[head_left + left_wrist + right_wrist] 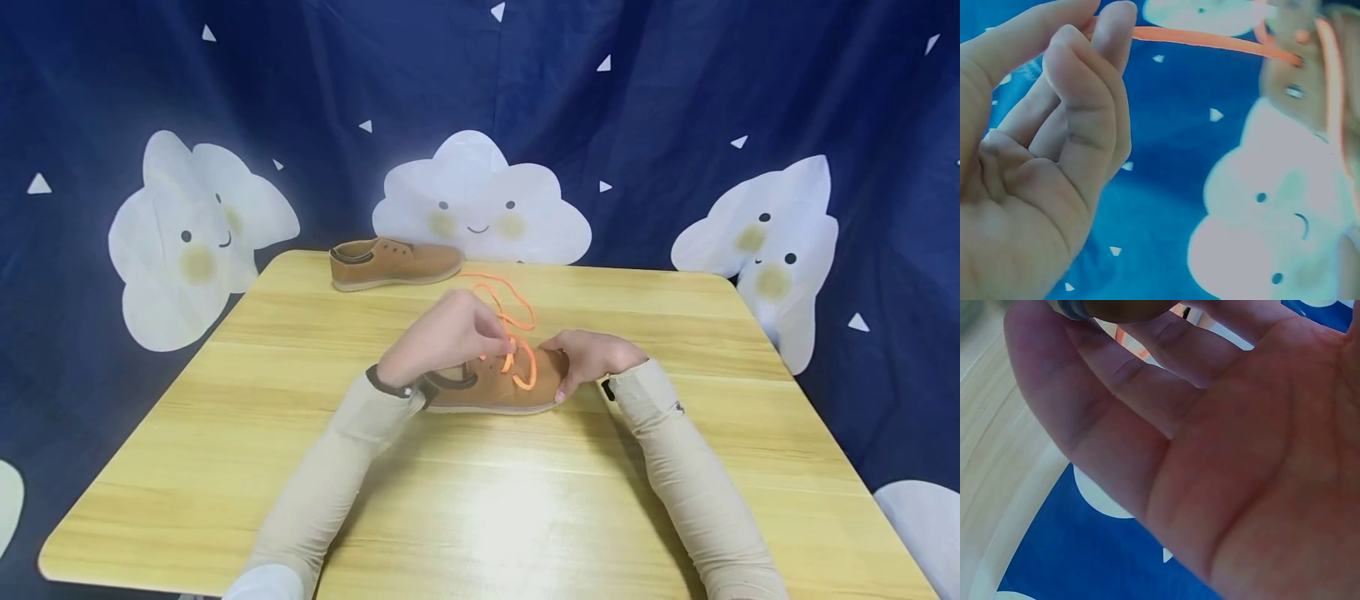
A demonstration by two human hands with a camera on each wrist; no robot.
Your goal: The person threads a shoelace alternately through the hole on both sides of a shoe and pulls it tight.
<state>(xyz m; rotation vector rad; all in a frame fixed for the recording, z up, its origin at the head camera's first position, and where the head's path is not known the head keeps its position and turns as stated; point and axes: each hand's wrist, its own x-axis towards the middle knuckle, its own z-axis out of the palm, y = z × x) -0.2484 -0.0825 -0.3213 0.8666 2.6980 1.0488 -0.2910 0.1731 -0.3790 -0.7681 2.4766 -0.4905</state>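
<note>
A brown shoe (480,394) with a pale sole sits near the table's middle, its toe toward the right. An orange shoelace (1210,39) is threaded through some of its eyelets. My left hand (453,333) is above the shoe's opening and pinches the lace between thumb and fingers. In the left wrist view the lace runs taut from the fingertips to an eyelet. My right hand (596,358) grips the toe, thumb at the near side and fingers at the far side. The right wrist view shows only a bit of the toe (1129,309) beyond the fingers.
A second brown shoe (397,265), with no lace in its eyelets, stands at the table's back left edge. Loose orange lace (525,300) trails on the wooden table (480,517) behind the worked shoe. A blue curtain (637,108) with clouds surrounds the table.
</note>
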